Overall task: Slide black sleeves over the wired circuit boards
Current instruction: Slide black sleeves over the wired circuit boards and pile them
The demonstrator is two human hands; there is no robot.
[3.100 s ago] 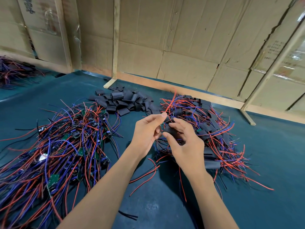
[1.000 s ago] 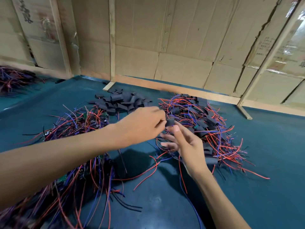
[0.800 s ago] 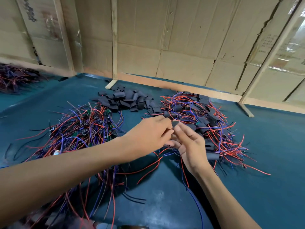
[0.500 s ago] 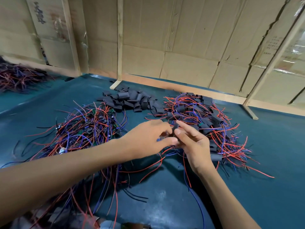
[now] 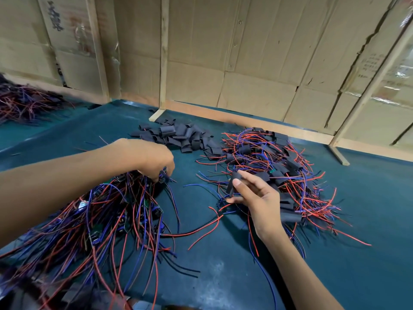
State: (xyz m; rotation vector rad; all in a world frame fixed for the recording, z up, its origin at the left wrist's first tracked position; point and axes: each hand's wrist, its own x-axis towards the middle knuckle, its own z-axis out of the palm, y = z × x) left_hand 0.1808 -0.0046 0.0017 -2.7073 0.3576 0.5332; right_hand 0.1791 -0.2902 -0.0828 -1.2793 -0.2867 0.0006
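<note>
The left hand (image 5: 154,161) has moved away and is pinching a board from the bare pile (image 5: 107,211) beside it, the right hand (image 5: 257,198) is pinching a black sleeve (image 5: 232,182), and tangled wires could be dragging extras along.

We count two hands: the left hand (image 5: 154,156) and the right hand (image 5: 257,198). We see three heaps of wired boards on the desk (image 5: 223,276): at eight o'clock (image 5: 89,220), two o'clock (image 5: 279,171), ten o'clock (image 5: 24,104). One pile of loose black sleeves (image 5: 178,136) lies at twelve; individual pieces are too many to count.
</note>
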